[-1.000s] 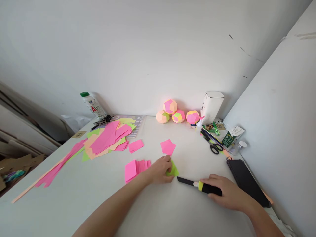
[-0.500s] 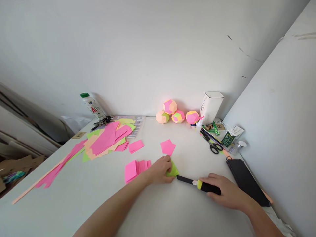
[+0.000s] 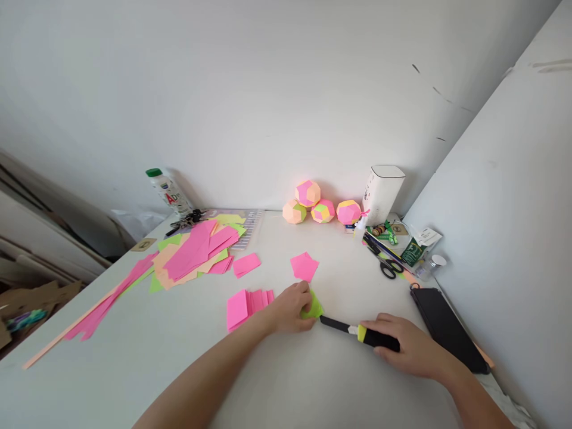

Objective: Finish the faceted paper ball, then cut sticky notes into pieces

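Note:
My left hand [image 3: 292, 307] is closed on a small lime-green folded paper piece [image 3: 315, 305]. The fingers hide most of that piece. In my right hand [image 3: 404, 345] is a utility knife [image 3: 375, 338] with a black and yellow handle and a long dark blade. The blade's tip points left and meets the lower right corner of the green piece; whether it is inside a fold I cannot tell. A pink paper pentagon [image 3: 304, 266] lies just beyond my left hand. Pink folded papers [image 3: 243, 308] are stacked beside my left wrist.
Pink, peach and green paper sheets [image 3: 192, 256] are heaped at the left, near a white bottle [image 3: 167, 192]. Paper polyhedron balls [image 3: 322, 211] sit by the wall, beside a white container [image 3: 383, 193]. Scissors [image 3: 388, 268] and a black case [image 3: 449, 328] lie at the right.
Hardly anything differs. The knife and both hands hold nearly the same place, with the blade tip still at the green piece's corner.

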Demonstrator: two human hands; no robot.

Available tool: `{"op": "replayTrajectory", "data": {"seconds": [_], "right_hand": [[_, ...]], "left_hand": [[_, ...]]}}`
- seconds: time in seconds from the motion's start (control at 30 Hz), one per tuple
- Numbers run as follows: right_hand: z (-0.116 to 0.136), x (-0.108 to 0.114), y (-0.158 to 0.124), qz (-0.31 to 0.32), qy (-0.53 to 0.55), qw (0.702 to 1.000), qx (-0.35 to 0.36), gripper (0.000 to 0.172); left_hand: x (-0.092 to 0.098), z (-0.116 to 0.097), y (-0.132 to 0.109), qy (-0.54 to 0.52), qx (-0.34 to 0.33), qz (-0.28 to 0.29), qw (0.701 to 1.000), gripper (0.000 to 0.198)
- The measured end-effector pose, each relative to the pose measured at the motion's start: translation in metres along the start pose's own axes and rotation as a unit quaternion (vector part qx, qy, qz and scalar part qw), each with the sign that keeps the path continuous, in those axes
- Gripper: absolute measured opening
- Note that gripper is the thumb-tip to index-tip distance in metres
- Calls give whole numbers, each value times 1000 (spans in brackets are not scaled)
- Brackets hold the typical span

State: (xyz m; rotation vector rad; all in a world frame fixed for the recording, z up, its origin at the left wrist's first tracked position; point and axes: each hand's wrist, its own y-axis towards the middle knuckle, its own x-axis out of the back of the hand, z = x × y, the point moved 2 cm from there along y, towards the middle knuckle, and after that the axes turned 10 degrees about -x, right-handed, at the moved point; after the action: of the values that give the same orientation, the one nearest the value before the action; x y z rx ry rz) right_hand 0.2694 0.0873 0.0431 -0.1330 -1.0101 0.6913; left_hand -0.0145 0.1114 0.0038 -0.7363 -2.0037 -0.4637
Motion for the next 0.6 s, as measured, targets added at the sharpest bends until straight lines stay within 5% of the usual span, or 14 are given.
{"op": "replayTrajectory", "data": {"seconds": [0.6], "right_hand": [[0, -2, -2, -6, -8, 1000, 3, 50]], "left_hand": [[1, -3, 1, 6, 3, -6, 1000, 23]]}}
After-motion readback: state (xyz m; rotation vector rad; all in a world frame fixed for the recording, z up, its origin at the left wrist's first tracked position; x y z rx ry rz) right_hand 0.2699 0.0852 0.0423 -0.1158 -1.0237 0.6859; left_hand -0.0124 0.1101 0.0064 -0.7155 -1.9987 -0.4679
